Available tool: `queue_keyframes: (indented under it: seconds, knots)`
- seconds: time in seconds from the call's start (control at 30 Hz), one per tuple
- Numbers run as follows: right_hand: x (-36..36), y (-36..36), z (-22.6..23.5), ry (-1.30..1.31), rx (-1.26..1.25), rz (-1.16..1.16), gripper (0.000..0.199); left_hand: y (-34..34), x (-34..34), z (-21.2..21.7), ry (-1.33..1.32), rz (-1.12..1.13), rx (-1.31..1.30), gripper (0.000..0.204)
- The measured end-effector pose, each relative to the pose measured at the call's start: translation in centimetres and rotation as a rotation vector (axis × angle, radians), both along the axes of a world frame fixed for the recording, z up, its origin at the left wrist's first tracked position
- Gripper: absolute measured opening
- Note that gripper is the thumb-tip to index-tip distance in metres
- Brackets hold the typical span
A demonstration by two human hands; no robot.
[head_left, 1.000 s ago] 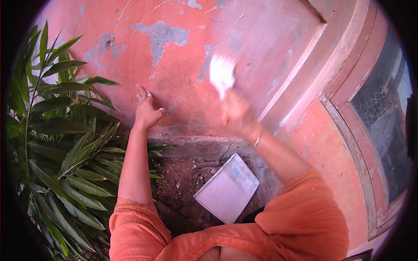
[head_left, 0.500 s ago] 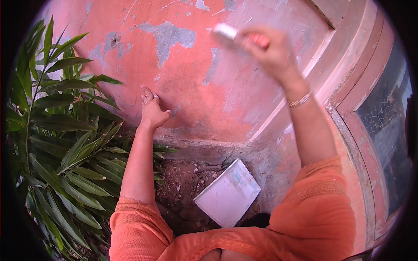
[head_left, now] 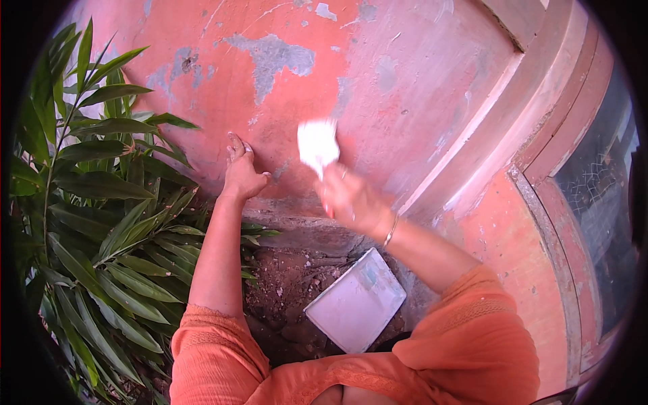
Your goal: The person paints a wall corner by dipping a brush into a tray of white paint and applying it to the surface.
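Note:
My right hand point(head_left: 354, 202) is closed round the red handle of a wide paintbrush point(head_left: 318, 143), its white head pointing up and slightly blurred by motion. Behind the brush is the coral-pink wall point(head_left: 297, 108), with grey bare patches and a whitish-pink coated stretch to the right. Whether the bristles touch the wall, I cannot tell. My left hand point(head_left: 244, 169) leans on the wall's lower part, left of the brush, fingers stretched out and holding nothing. Whitish smears show on its fingers. A white paint tray point(head_left: 356, 304) lies tilted on the ground below my hands.
Long-leaved green plants point(head_left: 101, 196) crowd the left side, close to my left arm. Dark soil point(head_left: 283, 283) with bits of debris lies at the wall's foot. On the right stand a stepped pink moulding point(head_left: 466, 145) and a dark glass pane point(head_left: 601, 189).
My right hand has swung the paintbrush down and to the left, from high on the right to lower on the wall. My left hand stays on the wall; the view has shifted slightly.

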State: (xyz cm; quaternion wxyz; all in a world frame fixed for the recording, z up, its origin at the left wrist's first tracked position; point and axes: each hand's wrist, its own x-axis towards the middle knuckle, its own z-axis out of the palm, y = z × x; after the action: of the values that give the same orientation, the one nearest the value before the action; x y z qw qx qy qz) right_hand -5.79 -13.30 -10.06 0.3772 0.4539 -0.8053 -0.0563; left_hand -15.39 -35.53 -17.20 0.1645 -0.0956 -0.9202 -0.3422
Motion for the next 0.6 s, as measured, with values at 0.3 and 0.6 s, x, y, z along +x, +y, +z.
queue_keyframes:
  seconds: [0.3, 0.6]
  knots:
    - [-2.3, -1.1, 9.0, -0.589, -0.256, -0.244, 0.015, -0.5, 0.6, -0.5, 0.003, 0.021, -0.025, 0.09]
    - [-4.2, -6.9, 29.2, 0.414, -0.369, -0.021, 0.008, -0.8, -2.0, -1.8, 0.092, 0.028, -0.093, 0.065]
